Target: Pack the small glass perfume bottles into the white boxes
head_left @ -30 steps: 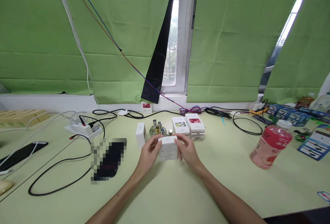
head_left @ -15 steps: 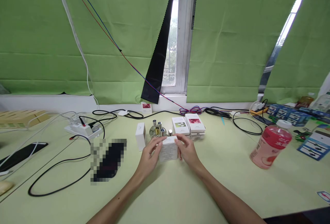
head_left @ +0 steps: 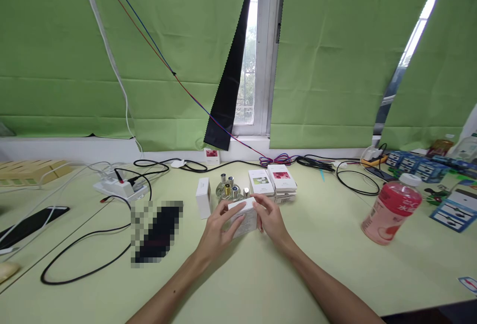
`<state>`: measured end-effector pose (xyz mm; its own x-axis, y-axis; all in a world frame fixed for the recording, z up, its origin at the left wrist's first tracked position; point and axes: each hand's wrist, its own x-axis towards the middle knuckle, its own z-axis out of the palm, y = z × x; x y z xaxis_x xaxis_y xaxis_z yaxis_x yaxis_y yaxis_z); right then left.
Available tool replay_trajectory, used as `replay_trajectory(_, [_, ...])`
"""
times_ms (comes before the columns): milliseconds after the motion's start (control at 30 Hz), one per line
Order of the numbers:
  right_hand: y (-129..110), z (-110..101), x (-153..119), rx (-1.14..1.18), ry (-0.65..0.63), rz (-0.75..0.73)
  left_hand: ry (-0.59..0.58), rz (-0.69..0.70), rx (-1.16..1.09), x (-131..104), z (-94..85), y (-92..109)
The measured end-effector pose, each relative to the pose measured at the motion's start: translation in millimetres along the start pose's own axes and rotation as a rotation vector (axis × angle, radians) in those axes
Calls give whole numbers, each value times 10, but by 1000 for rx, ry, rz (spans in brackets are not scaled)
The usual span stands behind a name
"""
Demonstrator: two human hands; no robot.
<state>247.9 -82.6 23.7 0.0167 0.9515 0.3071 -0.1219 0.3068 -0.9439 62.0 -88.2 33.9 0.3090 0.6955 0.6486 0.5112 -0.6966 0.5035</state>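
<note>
A small white printed box is between my two hands, just above or on the table; I cannot tell which. My left hand grips its left side, with the thumb on the near face and the fingers along the top. At the right, my right hand closes on the box's edge. Right behind them stand several glass perfume bottles with silver and gold caps. To the left, an upright white box stands beside the bottles. White boxes with flower pictures lie behind my right hand.
A pink drink bottle stands to the right. On the left are a power strip, a looped black cable, a phone and a pixelated dark object. Cables run along the wall.
The box has turned and tilted slightly in my hands. My left hand has shifted, with its fingers now lying across the top and its thumb on the near face.
</note>
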Motion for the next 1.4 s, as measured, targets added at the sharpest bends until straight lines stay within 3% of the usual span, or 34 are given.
replay_trajectory(200, [18,17,-17,0,-24,-11,77,155,122,-29,-24,43])
replay_trajectory(367, [23,43,-35,-18,-65,-20,122,190,231,-49,-30,69])
replay_trajectory(600, [58,36,-31,-27,-69,-14,285,286,332,-95,-9,100])
replay_trajectory(1167, [62,38,-33,-45,-50,-6,477,190,554,-70,-68,-30])
replay_trajectory(1400, [31,47,-44,-64,-63,-1,544,217,598,-7,-103,-48])
